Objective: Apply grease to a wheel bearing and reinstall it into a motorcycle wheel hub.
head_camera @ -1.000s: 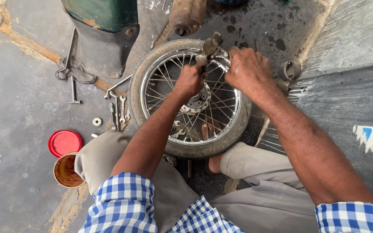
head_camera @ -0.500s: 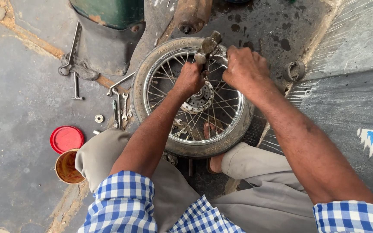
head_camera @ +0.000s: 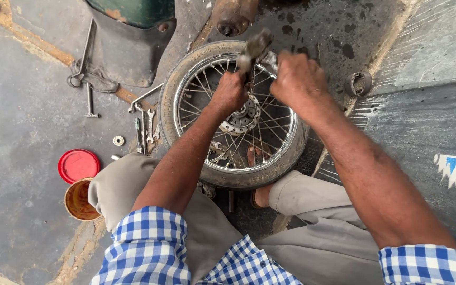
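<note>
Step in hand: work on a spoked wheel (head_camera: 222, 158) lying flat on the floor, seemingly levering at its far rim with a metal tool (head_camera: 253, 50)
Left hand (head_camera: 229, 94): fingers closed around the lower shaft of the metal tool, over the spokes near the hub (head_camera: 241, 119)
Right hand (head_camera: 297, 78): fingers curled shut at the far rim just beside the tool head; whether they grip the tool or the rim I cannot tell
Wheel position: between the person's knees, a foot (head_camera: 259, 194) under or against its near edge, tyre on the rim
Next move calls for: in my judgement, a firm two-handed hold on the tool and the foot kept against the wheel so it does not slide; a slip could bring knuckles onto the spokes
Floor: rough grey concrete (head_camera: 22, 116), cracked, dark oily stains near the top
Loose tools: spanners (head_camera: 146, 124) and a long rod (head_camera: 86, 68) left of the wheel, a small washer (head_camera: 118, 140) near them
Containers: a red lid (head_camera: 77, 164) touching an open tin (head_camera: 80, 200) by the left knee
Surroundings: a green metal body (head_camera: 133, 10) above, a small ring-shaped part (head_camera: 358, 83) to the right, a ridged slab (head_camera: 428, 47) at the right
</note>
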